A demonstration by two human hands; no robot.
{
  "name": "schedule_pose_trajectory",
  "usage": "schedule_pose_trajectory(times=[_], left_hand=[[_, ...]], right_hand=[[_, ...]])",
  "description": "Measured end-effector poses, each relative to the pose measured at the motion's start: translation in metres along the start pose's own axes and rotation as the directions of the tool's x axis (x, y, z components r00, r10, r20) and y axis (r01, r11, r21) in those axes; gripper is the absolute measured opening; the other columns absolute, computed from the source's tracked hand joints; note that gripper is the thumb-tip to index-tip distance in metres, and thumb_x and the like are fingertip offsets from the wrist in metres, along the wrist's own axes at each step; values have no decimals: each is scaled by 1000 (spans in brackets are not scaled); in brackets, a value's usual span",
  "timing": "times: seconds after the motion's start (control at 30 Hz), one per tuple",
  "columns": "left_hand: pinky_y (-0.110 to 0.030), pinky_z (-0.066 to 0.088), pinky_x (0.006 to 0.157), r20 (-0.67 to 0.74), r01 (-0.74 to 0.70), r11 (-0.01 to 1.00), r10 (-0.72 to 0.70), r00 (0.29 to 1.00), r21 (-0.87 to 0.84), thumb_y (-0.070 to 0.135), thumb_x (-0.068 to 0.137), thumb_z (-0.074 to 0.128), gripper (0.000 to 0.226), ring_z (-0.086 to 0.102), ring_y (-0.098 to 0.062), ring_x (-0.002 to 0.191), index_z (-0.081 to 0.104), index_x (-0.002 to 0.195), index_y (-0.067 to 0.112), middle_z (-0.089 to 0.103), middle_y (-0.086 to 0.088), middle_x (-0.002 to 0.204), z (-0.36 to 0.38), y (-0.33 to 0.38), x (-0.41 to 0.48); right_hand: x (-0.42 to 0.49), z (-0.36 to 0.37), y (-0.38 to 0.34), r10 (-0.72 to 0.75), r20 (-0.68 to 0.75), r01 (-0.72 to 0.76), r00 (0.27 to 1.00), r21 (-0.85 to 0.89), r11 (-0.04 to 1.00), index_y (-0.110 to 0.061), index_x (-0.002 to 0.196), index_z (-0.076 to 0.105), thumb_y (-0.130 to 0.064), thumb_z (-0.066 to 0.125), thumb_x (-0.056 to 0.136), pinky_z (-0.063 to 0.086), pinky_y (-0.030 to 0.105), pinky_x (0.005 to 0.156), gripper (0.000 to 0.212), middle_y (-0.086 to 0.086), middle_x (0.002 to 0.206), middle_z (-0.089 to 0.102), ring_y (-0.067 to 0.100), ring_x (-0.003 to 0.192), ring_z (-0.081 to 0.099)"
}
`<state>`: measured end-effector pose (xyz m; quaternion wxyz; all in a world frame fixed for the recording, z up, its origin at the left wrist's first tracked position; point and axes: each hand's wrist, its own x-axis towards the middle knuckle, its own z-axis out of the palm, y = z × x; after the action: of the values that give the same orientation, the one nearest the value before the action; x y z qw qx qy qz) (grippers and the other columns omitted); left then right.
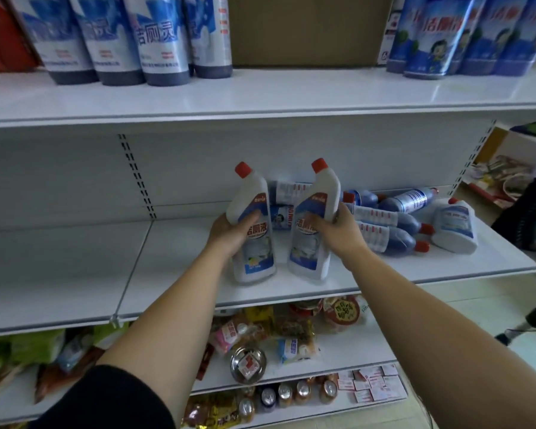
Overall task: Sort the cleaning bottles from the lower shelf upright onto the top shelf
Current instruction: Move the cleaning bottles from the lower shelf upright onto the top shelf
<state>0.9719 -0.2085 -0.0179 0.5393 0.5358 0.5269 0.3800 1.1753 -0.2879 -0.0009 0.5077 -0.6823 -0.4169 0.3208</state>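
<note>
My left hand (229, 230) grips a white red-capped cleaning bottle (254, 249) around its middle. My right hand (338, 230) grips a second white red-capped bottle (310, 252) the same way. Both bottles are upright, side by side, just above or on the front of the lower shelf (183, 274). Behind my right hand, several bottles lie on their sides in a pile (390, 224), with a white bottle (454, 226) at the right end. The top shelf (260, 94) holds upright blue-labelled bottles at the left (155, 41) and right (464, 35), with a bare gap between them.
A brown cardboard panel (304, 29) stands behind the gap on the top shelf. Red packaging (0, 32) sits at the far left. Below the lower shelf, snack packets, cans and jars (276, 342) fill further shelves. A dark object (526, 218) stands right of the shelving.
</note>
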Motion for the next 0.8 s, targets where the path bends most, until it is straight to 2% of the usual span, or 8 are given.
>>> schedule_pose_trajectory(times=[0.03, 0.13, 0.23, 0.3, 0.47, 0.53, 0.63, 0.8], left_hand=[[-47, 57, 92, -2, 10, 1000, -10, 1000, -13, 51, 79, 77, 39, 71, -25, 96, 66, 106, 25, 75, -4, 104, 2, 0, -3], [-46, 60, 87, 8, 38, 999, -38, 999, -37, 47, 78, 79, 40, 75, -25, 87, 69, 106, 19, 77, -6, 97, 8, 4, -20], [-44, 61, 84, 32, 45, 998, -44, 999, -47, 43, 75, 82, 43, 76, -25, 81, 72, 106, 14, 79, -7, 91, 11, 10, -44], [-44, 62, 82, 38, 46, 997, -44, 998, -57, 44, 74, 83, 43, 77, -26, 78, 73, 101, 13, 79, -7, 87, 10, 15, -67], [-40, 62, 76, 33, 17, 997, -15, 999, -71, 45, 75, 81, 41, 76, -24, 72, 73, 97, 11, 78, -6, 79, 9, 26, -143], [-40, 62, 76, 31, -10, 997, 13, 999, -79, 45, 75, 81, 43, 77, -25, 75, 73, 99, 10, 79, -6, 82, 7, 30, -175], [-31, 60, 65, 17, -63, 993, 65, 998, -102, 42, 79, 80, 36, 76, -21, 71, 74, 98, 12, 79, -5, 82, -1, 38, -220], [-42, 62, 81, 2, -133, 982, 134, 991, -134, 42, 80, 80, 41, 77, -29, 82, 71, 103, 8, 79, -10, 89, -30, 62, -282]], right_hand=[[-5, 0, -1, 7, -25, -6, 1000, 38, 999, -18, 123, 55, -38, 69, 92, 54, 43, 93, 40, 0, 111, 69, 24, 107, 67], [-21, -2, -3, 93, -36, -84, 995, 201, 976, -21, 126, 54, -52, 59, 95, 59, 46, 86, 44, 3, 108, 72, 24, 96, 72], [-41, -10, -10, 92, -24, -83, 995, 257, 963, -23, 126, 54, -47, 60, 96, 59, 35, 70, 39, 2, 105, 72, 20, 89, 73], [-62, -17, -15, 69, -21, -61, 997, 267, 962, -22, 119, 56, -43, 62, 96, 58, 33, 65, 32, 2, 101, 74, 19, 83, 74], [-128, -35, -25, -5, -9, 7, 1000, 224, 975, -21, 104, 62, -40, 70, 91, 63, 43, 76, 24, 4, 95, 77, 21, 82, 76], [-156, -43, -33, -59, 7, 56, 998, 217, 975, -21, 99, 63, -36, 73, 89, 62, 38, 71, 21, 4, 94, 77, 20, 79, 76], [-195, -54, -49, -107, 35, 96, 994, 239, 966, -19, 98, 62, -32, 75, 88, 61, 31, 63, 21, 3, 90, 76, 17, 76, 75], [-241, -59, -85, -204, 105, 175, 973, 232, 957, -16, 104, 62, -28, 81, 83, 62, 40, 72, 31, 5, 95, 76, 22, 81, 76]])
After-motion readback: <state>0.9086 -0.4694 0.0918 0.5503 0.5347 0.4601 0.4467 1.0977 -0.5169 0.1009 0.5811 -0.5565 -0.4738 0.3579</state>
